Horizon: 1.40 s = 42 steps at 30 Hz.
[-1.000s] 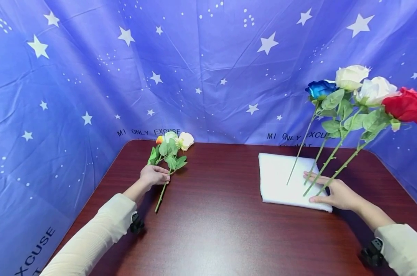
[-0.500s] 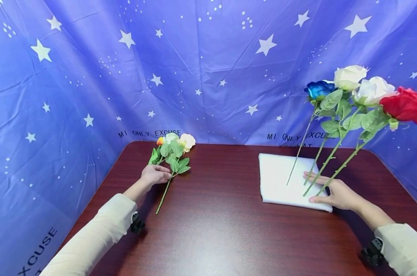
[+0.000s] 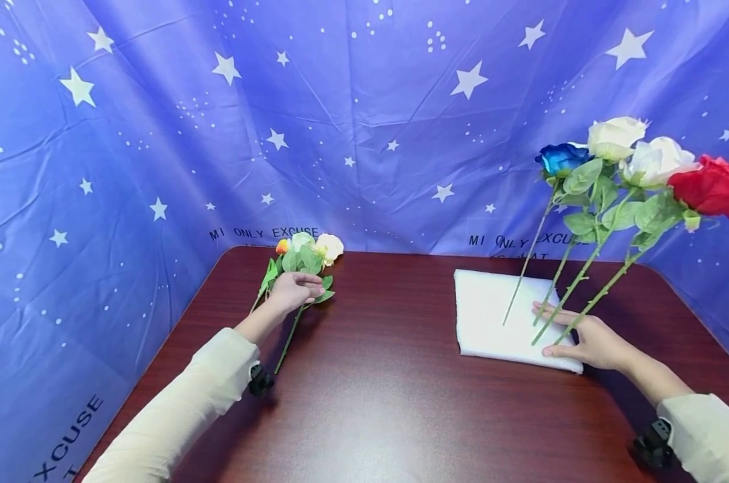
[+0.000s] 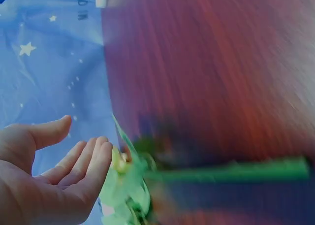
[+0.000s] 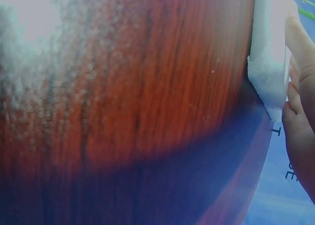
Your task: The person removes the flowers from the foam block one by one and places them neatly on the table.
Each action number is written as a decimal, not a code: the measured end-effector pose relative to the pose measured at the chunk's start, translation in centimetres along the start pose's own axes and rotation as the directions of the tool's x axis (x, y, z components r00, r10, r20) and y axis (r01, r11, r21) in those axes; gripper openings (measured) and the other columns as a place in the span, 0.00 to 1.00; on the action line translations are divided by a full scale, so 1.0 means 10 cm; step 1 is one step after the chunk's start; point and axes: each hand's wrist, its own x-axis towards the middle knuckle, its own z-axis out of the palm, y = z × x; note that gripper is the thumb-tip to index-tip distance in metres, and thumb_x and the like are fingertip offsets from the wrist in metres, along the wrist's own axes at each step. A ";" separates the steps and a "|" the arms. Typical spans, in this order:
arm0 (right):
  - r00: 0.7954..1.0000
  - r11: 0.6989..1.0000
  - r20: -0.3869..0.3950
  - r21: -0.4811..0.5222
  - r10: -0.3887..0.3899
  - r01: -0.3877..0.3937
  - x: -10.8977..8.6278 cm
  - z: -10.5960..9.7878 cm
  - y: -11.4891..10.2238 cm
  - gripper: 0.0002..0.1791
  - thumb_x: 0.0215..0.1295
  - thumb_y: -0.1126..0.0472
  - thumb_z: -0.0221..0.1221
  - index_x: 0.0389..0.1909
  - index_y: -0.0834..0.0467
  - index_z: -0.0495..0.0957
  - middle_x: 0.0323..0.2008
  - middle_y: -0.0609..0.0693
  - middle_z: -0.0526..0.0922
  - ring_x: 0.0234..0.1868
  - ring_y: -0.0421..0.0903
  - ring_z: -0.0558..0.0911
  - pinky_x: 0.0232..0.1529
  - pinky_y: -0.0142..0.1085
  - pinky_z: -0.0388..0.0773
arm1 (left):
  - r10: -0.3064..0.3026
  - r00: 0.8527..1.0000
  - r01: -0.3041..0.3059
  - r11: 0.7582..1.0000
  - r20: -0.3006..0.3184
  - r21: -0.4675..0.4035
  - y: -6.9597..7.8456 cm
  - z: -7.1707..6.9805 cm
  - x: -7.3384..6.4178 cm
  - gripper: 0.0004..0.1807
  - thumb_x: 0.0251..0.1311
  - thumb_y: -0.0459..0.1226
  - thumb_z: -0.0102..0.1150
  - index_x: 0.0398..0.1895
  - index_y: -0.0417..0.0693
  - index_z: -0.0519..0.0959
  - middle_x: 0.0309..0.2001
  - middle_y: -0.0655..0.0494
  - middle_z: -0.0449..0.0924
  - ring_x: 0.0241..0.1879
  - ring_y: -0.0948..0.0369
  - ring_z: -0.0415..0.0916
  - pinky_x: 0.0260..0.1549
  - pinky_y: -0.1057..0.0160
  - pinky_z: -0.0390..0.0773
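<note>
My left hand hovers over a small bunch of artificial flowers at the table's back left, its fingers loosely straight. The left wrist view shows thumb and fingers apart with nothing between them, beside a blurred green stem and leaves. That bunch includes a cream rose, a pale green-white bloom and an orange bloom. On the right, my right hand rests spread on a white foam block. Standing in the foam are a blue rose, two white roses and a red rose, tilted rightward.
The dark red-brown wooden table has a glossy glare near its front. Behind and to the left hangs a blue cloth with white stars and lettering. Black wrist devices sit below both cuffs.
The left hand was at the stem of the cream rose, which shifted slightly right; it has now come off that stem and moved up and right over the leaves. The right hand stays still.
</note>
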 end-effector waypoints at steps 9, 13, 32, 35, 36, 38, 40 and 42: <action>1.000 1.000 0.001 0.011 -0.021 0.021 0.01 0.03 0.01 0.42 0.35 0.59 0.76 0.58 0.62 0.76 0.66 0.22 0.58 0.66 0.13 0.54 0.61 0.04 0.49 | 0.131 0.990 -0.130 0.991 0.053 -0.013 0.22 0.56 0.16 0.21 0.57 0.31 0.64 0.54 0.34 0.78 0.50 0.40 0.83 0.45 0.54 0.85 0.52 0.54 0.83; 1.000 1.000 0.006 0.009 -0.020 0.020 0.03 0.04 0.01 0.42 0.35 0.59 0.76 0.58 0.63 0.76 0.65 0.23 0.59 0.65 0.12 0.54 0.60 0.04 0.50 | 0.180 0.982 -0.177 0.982 0.053 -0.065 0.28 0.80 0.24 0.20 0.56 0.32 0.65 0.53 0.35 0.79 0.49 0.40 0.84 0.42 0.58 0.85 0.51 0.51 0.83; 1.000 1.000 0.014 0.003 -0.024 0.024 0.04 0.03 0.03 0.44 0.35 0.58 0.77 0.61 0.57 0.75 0.67 0.22 0.59 0.66 0.13 0.54 0.61 0.04 0.48 | 0.351 0.916 -0.323 0.932 0.194 -0.163 0.85 1.85 0.32 0.21 0.56 0.36 0.66 0.54 0.42 0.80 0.54 0.47 0.83 0.54 0.55 0.81 0.47 0.72 0.82; 0.999 1.000 0.015 0.007 -0.030 0.030 0.03 0.03 0.03 0.44 0.34 0.58 0.77 0.61 0.58 0.75 0.67 0.23 0.60 0.67 0.14 0.54 0.61 0.05 0.49 | 0.353 0.905 -0.330 0.935 0.237 -0.130 0.96 2.00 0.29 0.20 0.57 0.37 0.66 0.54 0.44 0.80 0.54 0.49 0.83 0.53 0.57 0.82 0.44 0.74 0.81; 0.999 0.999 0.014 0.006 -0.033 0.033 0.03 0.03 0.03 0.44 0.34 0.58 0.77 0.60 0.58 0.75 0.67 0.23 0.60 0.67 0.14 0.54 0.62 0.05 0.49 | 0.352 0.902 -0.334 0.936 0.250 -0.113 0.99 2.05 0.28 0.20 0.57 0.38 0.66 0.53 0.45 0.81 0.54 0.49 0.83 0.52 0.58 0.82 0.43 0.75 0.81; 0.999 0.999 0.014 0.005 -0.040 0.040 0.02 0.02 0.03 0.44 0.34 0.59 0.77 0.60 0.59 0.75 0.67 0.22 0.60 0.67 0.14 0.54 0.61 0.05 0.49 | 0.356 0.893 -0.347 0.934 0.275 -0.082 1.06 2.13 0.27 0.20 0.57 0.38 0.66 0.54 0.45 0.80 0.54 0.50 0.83 0.52 0.59 0.81 0.42 0.77 0.80; 0.999 0.999 0.013 0.009 -0.043 0.043 0.02 0.01 0.04 0.44 0.34 0.59 0.77 0.60 0.59 0.75 0.67 0.22 0.60 0.66 0.14 0.55 0.62 0.05 0.50 | 0.361 0.886 -0.360 0.931 0.292 -0.058 1.13 2.21 0.26 0.20 0.57 0.39 0.67 0.54 0.46 0.80 0.54 0.51 0.83 0.52 0.60 0.81 0.41 0.77 0.79; 0.999 0.999 0.011 0.007 -0.042 0.042 0.02 0.00 0.05 0.44 0.34 0.59 0.77 0.60 0.59 0.75 0.66 0.21 0.60 0.66 0.13 0.55 0.61 0.05 0.49 | 0.370 0.879 -0.372 0.927 0.302 -0.053 1.20 2.28 0.26 0.20 0.57 0.40 0.66 0.54 0.47 0.80 0.54 0.52 0.83 0.53 0.60 0.80 0.42 0.76 0.78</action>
